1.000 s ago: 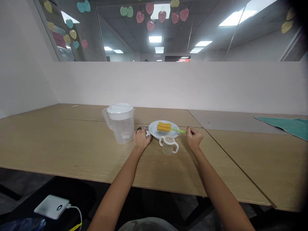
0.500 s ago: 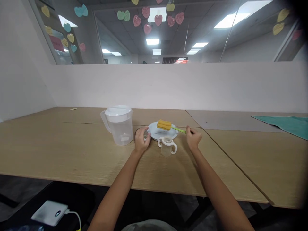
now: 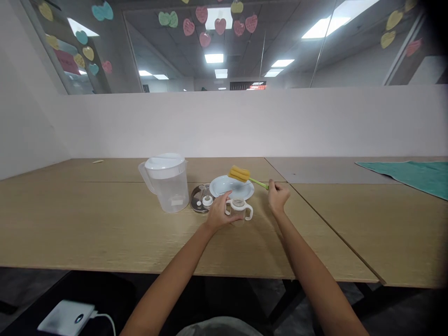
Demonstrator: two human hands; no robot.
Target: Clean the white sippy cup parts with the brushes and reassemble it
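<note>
My left hand [image 3: 220, 213] is around the left side of a clear two-handled baby bottle [image 3: 238, 210], thumb in front and fingers behind near its white handle. The bottle stands upright on the table with its top open. In my right hand [image 3: 279, 197] is the green handle of a bottle brush [image 3: 239, 174], closed in my fist. Its yellow sponge head points left, above a white plate [image 3: 249, 192]. Left of the plate sits a round metal dish [image 3: 193, 204] holding a white bottle collar [image 3: 207, 201] and small clear parts.
A clear lidded pitcher [image 3: 171, 186] stands left of the metal dish. A teal cloth [image 3: 416, 175] lies at the far right of the wooden table [image 3: 87, 224]. Below the table's front edge, a white power bank [image 3: 66, 318] with a cable rests on a black surface.
My left hand has moved right, from over the metal dish to the baby bottle, and now grips it. The dish's contents show now. My right hand keeps holding the brush over the plate.
</note>
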